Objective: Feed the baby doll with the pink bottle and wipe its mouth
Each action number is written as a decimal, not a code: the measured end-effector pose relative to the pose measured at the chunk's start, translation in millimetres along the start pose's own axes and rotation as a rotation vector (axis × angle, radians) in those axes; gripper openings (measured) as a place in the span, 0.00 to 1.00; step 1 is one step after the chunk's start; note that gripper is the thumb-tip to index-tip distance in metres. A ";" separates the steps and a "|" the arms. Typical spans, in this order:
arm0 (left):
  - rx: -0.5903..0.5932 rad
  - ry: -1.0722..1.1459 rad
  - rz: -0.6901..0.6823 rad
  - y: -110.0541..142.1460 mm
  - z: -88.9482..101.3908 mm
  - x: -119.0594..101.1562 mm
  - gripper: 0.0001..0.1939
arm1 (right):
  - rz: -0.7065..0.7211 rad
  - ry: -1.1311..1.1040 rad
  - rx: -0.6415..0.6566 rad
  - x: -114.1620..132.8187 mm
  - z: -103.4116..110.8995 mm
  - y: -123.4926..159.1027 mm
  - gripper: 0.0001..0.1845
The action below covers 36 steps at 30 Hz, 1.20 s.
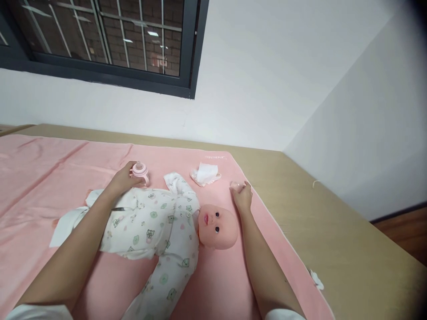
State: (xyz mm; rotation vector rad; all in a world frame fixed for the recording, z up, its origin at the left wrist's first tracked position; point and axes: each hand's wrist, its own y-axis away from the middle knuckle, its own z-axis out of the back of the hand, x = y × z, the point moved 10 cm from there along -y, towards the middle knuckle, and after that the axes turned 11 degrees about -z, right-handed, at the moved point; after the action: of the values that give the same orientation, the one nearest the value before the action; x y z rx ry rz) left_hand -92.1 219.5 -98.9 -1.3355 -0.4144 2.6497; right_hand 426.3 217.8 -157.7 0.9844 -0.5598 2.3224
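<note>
My left hand [125, 178] is closed around a small pink baby bottle [140, 171] with a handle and a clear nipple on top. The bottle is upright just beyond the doll's body. In my right hand [244, 195] is a clear pinkish bottle cap [236, 186], gripped near the mat's right edge. Between my arms a baby doll [218, 226] lies on its back, head to the right, in a white patterned outfit [150, 222]. My left forearm crosses over its lower body.
A pink mat [216, 284] covers much of the wooden surface [300, 213]. Beyond the doll lies a pack of white tissues [206, 173]. A white scrap [316, 280] sits by the mat's right edge. A white wall [250, 80] and a barred window [133, 40] stand behind.
</note>
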 end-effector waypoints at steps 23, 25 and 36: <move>0.018 0.407 -0.180 40.4 -12.9 -128.2 0.42 | 0.150 -0.794 0.491 152.7 56.3 84.7 0.36; 0.079 0.256 -0.232 56.1 -22.9 -149.8 0.42 | 0.235 -0.843 0.620 181.9 64.2 120.4 0.37; 0.007 -0.183 -0.416 99.1 -28.0 -201.2 0.45 | 0.433 -0.812 0.909 222.0 65.8 218.0 0.35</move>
State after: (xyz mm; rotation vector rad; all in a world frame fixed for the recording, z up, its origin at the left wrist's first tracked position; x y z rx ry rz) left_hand 49.4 79.7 8.4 -0.8874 -0.6273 2.4205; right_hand 194.7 86.5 16.2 2.4877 0.0773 2.4909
